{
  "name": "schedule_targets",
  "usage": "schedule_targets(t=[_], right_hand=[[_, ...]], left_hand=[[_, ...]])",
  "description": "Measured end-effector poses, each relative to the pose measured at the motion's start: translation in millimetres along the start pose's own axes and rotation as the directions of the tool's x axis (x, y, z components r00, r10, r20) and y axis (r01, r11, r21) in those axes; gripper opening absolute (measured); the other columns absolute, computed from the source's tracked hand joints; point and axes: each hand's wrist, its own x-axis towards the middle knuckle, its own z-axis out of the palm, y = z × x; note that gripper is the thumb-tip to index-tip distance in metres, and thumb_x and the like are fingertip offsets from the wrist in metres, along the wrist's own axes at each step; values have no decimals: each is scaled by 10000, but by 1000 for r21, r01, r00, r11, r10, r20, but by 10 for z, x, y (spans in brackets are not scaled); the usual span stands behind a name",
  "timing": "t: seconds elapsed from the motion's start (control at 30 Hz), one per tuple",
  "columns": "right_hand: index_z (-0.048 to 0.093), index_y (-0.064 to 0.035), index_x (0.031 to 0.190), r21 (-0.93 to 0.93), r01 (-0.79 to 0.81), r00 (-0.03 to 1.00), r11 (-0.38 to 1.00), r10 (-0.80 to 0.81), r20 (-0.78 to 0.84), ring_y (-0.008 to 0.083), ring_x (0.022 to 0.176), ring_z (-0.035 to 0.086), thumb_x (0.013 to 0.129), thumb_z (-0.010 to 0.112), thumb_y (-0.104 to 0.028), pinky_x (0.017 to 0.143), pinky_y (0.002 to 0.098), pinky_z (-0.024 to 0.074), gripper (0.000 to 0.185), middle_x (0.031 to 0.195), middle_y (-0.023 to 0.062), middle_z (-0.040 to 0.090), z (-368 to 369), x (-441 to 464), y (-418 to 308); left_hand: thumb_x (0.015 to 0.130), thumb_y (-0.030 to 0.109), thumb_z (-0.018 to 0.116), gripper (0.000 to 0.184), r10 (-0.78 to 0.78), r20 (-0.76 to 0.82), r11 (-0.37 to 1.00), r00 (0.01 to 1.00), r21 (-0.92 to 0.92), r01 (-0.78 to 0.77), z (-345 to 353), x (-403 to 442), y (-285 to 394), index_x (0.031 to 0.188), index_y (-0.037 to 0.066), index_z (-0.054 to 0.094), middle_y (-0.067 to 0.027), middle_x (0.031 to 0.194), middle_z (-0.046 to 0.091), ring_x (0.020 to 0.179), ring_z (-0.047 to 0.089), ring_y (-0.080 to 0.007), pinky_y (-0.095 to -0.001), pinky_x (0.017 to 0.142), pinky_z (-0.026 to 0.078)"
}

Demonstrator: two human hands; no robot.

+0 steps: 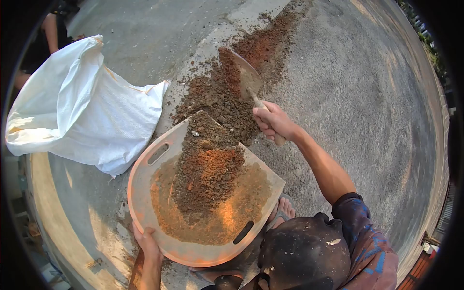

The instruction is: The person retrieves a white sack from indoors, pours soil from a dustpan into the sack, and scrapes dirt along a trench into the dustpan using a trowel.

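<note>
My right hand (273,121) is closed round the wooden handle of a trowel (247,77), whose metal blade lies against reddish-brown soil at its left edge. My left hand (148,241) grips the lower left rim of a wide, shallow scoop tray (145,203) with slot handles. Dark and orange soil (212,169) is heaped in the tray, reaching its open far edge. That edge touches the long pile of loose soil (208,96) on the ground.
A white woven sack (116,116) stands open at the left. Part of another person (50,31) shows at the upper left. A sandalled foot (285,208) is beside the tray, and a dark rounded object (307,251) fills the bottom. Rough pavement (348,96) lies at the right.
</note>
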Motion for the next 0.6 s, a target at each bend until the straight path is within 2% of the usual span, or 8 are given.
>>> schedule_targets(t=[0.03, 0.07, 0.1, 0.23, 0.3, 0.37, 0.5, 0.6], right_hand=[[443, -100, 913, -128, -19, 997, 992, 29, 78, 76, 432, 408, 952, 534, -318, 370, 232, 339, 240, 619, -18, 434, 48, -200, 103], [463, -84, 956, -440, 228, 972, 869, -180, 148, 95, 463, 452, 939, 542, -302, 401, 253, 381, 232, 658, 0, 470, 62, -350, 289], [482, -69, 1000, -674, 438, 897, 595, -342, 281, 114, 494, 497, 926, 551, -285, 431, 273, 422, 238, 697, 18, 507, 77, -462, 466], [487, -58, 1059, -778, 365, 924, 511, -300, 237, 124, 567, 541, 929, 545, -268, 467, 284, 442, 254, 733, 40, 520, 188, -780, 280], [484, -67, 1064, -446, -147, 983, 883, 82, -162, 102, 593, 538, 936, 533, -241, 457, 274, 448, 222, 755, 39, 511, 93, -659, -106], [467, -79, 1051, -52, -31, 959, 998, 16, -281, 84, 574, 500, 956, 506, -230, 445, 247, 447, 183, 744, 26, 485, -261, -294, -303], [400, -95, 993, 510, 107, 848, 853, 189, -495, 85, 531, 445, 990, 437, -229, 427, 222, 432, 139, 733, 18, 460, -1017, 726, -786], [383, -92, 1005, 469, 133, 806, 873, 180, -564, 110, 537, 451, 990, 420, -216, 427, 262, 440, 131, 722, 35, 446, -1065, 1251, -852]], left_hand=[[695, -19, 426, 595, -14, -8, 1000, 1000, -18, 14, 19, -9, 22, 1287, 29, 411, -116, 1190, 509, 1073, 518, -246, -347, 926, 434], [694, -15, 431, 597, -28, -18, 999, 999, -34, 28, 28, -12, 37, 1290, 28, 410, -115, 1187, 509, 1071, 519, -244, -345, 927, 432], [694, -15, 431, 597, -30, -16, 999, 999, -37, 29, 17, -11, 15, 1290, 28, 410, -115, 1187, 509, 1071, 519, -244, -345, 927, 432], [697, 5, 437, 593, -10, -1, 1000, 1000, 10, 10, -52, -1, -45, 1289, 21, 406, -120, 1195, 505, 1073, 519, -244, -347, 929, 429], [699, 11, 438, 592, -9, 4, 1000, 1000, 21, 9, -37, -13, -18, 1290, 19, 404, -122, 1198, 502, 1075, 518, -246, -350, 933, 426], [699, 16, 439, 595, -17, 13, 1000, 1000, 9, 17, 2, -11, 25, 1293, 18, 399, -127, 1207, 496, 1092, 508, -247, -354, 949, 414], [702, 19, 445, 606, -16, 15, 999, 1000, 41, 16, -63, 38, -51, 1306, 18, 391, -130, 1224, 485, 1114, 497, -252, -356, 966, 403], [702, 18, 448, 628, -50, -26, 999, 998, 17, 50, -29, -55, -36, 1326, 20, 381, -133, 1237, 476, 1142, 489, -258, -344, 982, 390]])
